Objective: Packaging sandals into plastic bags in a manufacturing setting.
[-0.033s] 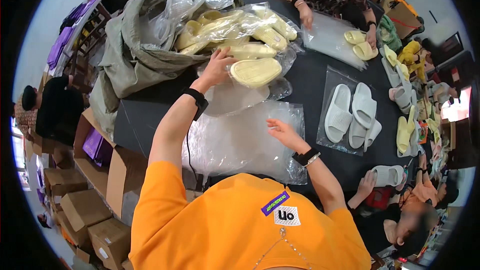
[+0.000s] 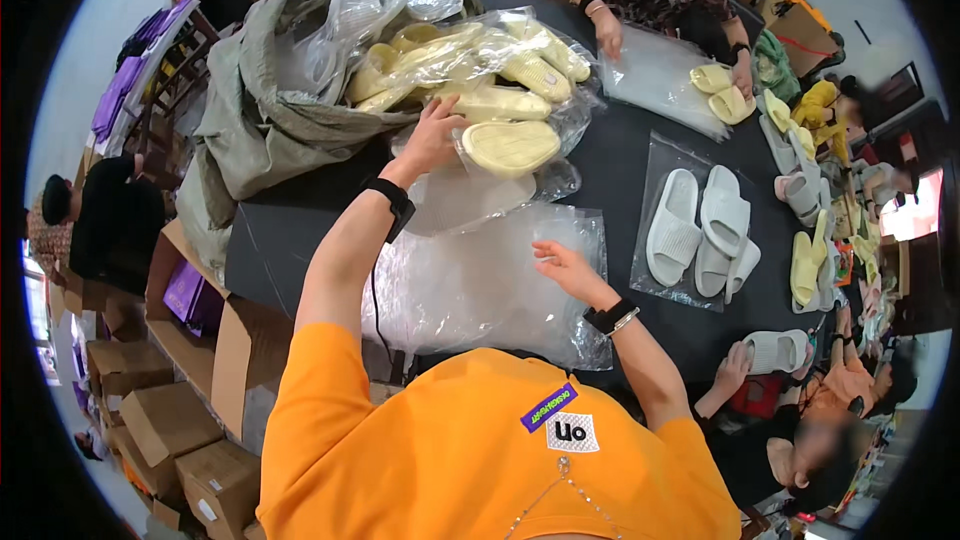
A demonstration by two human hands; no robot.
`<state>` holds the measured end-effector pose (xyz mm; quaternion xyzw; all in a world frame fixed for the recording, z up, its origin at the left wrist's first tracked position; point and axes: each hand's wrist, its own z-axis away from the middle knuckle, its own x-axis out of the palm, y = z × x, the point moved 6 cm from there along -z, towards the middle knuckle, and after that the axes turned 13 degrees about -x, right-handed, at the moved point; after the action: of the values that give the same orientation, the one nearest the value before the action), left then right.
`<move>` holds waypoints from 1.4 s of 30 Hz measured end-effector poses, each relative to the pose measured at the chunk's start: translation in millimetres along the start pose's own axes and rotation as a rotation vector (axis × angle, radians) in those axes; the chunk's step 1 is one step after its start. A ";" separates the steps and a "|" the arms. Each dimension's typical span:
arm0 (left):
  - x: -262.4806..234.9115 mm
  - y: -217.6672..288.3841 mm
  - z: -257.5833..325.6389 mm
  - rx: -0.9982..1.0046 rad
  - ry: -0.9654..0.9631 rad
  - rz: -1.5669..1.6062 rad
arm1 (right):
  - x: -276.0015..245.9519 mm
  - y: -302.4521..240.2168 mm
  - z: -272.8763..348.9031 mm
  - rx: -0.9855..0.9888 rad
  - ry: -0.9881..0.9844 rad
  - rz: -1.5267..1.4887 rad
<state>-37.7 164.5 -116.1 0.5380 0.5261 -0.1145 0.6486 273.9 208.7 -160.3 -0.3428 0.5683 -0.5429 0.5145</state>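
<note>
Big grey sack [image 2: 250, 130] slumps over the black table's [image 2: 290, 240] far-left corner, spilling bagged yellow slippers within reach. My left hand [image 2: 432, 135] grips one pale yellow slipper [image 2: 510, 147] by its edge. My right hand [image 2: 565, 265], fingers loosely spread and empty, pins the clear plastic bags [image 2: 480, 290] flat at the near edge.
</note>
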 end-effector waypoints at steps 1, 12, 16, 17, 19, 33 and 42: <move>1.1 -0.7 -3.2 -0.011 0.048 0.029 | -3.0 2.6 3.9 0.039 0.017 -0.043; 39.6 193.2 166.2 0.467 -0.228 0.196 | -29.8 6.5 33.8 0.136 0.287 -1.449; 39.2 194.9 196.6 -0.122 -1.060 0.709 | -43.8 20.4 85.7 0.200 0.271 -1.357; 34.8 184.4 181.4 -0.191 -0.885 0.740 | -45.9 31.0 93.3 0.236 0.257 -1.242; 28.9 134.7 148.4 -0.118 -0.101 0.391 | -45.1 47.2 96.3 0.227 0.264 -1.014; 14.7 56.9 157.5 -0.506 -0.637 1.652 | -44.9 -131.3 125.2 -0.614 0.338 0.908; -6.5 -23.2 247.9 -0.698 -0.221 1.061 | -15.6 6.4 172.3 -0.093 0.294 0.600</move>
<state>81.7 -50.3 -157.1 0.4674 0.1247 0.3449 0.8044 443.5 179.1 -142.8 -0.1013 0.7362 -0.3843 0.5478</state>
